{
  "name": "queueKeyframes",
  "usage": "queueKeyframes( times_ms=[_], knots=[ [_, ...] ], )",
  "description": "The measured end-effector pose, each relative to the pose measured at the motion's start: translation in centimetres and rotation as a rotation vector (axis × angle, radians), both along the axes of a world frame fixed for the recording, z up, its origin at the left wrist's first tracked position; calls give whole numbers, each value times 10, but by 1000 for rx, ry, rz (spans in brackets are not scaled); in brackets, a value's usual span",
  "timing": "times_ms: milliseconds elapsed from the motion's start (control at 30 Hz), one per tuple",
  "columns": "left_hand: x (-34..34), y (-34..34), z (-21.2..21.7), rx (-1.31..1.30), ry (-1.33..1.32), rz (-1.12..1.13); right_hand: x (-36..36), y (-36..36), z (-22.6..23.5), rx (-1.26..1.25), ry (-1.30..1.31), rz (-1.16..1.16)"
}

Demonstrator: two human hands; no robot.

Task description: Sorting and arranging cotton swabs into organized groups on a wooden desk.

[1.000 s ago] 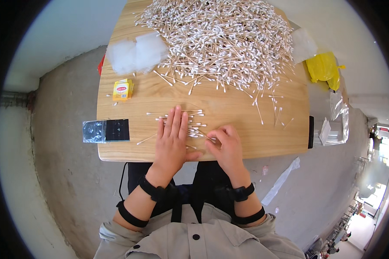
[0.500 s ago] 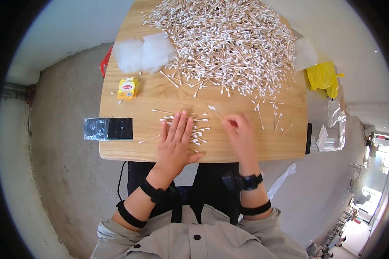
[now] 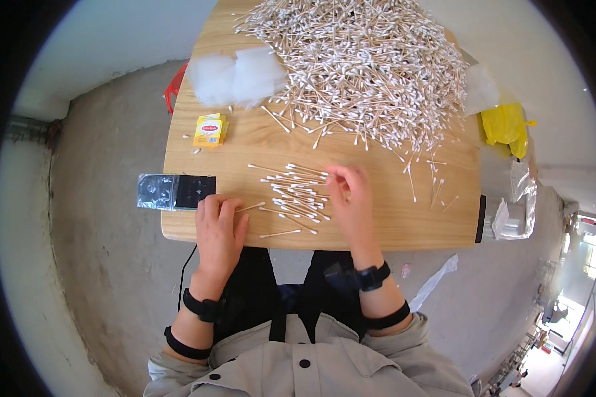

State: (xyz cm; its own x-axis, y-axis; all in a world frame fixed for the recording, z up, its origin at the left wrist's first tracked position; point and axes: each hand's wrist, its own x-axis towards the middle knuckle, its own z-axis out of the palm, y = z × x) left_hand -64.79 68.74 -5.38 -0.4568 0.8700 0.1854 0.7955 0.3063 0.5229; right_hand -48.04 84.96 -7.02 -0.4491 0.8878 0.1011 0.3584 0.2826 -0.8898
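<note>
A small spread of cotton swabs (image 3: 297,193) with wooden sticks lies on the near part of the wooden table (image 3: 391,218). My right hand (image 3: 352,202) rests at the spread's right edge, fingertips pinched at a swab near the top. My left hand (image 3: 218,228) lies flat near the table's front edge, left of the spread, fingertips touching a black plastic packet (image 3: 177,192) that juts over the left edge. A single swab (image 3: 250,208) lies by its fingers. A huge heap of the same swabs (image 3: 361,66) covers the far half of the table.
Clear plastic bags (image 3: 237,76) lie at the far left beside a small yellow box (image 3: 210,130). A yellow bag (image 3: 504,126) and clear packaging (image 3: 518,212) sit off the table's right side. A red object (image 3: 173,89) pokes out at the left edge. Concrete floor surrounds the table.
My left hand slid left off the small swab spread to the black packet. My right hand moved from the front edge up to the heap, then back to the spread's upper right.
</note>
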Motion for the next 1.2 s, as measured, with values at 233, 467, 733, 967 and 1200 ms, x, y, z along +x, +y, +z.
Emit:
queueKeyframes(
  times_ms=[233, 467, 733, 967, 1200],
  knots=[
    [-17, 4, -6, -3, 97, -21, 18, -49, 6, 156, -185, 289],
    [8, -16, 13, -3, -7, -203, 13, -41, -7, 263, -161, 216],
    [49, 28, -13, 81, 22, -230, 29, -36, 0, 98, -61, -58],
    [60, 64, -24, -113, 116, -293, 39, -36, -6, 44, -53, -218],
    [69, 57, -22, -224, 114, -307, 36, -37, -10, 35, 4, -246]
  ],
)
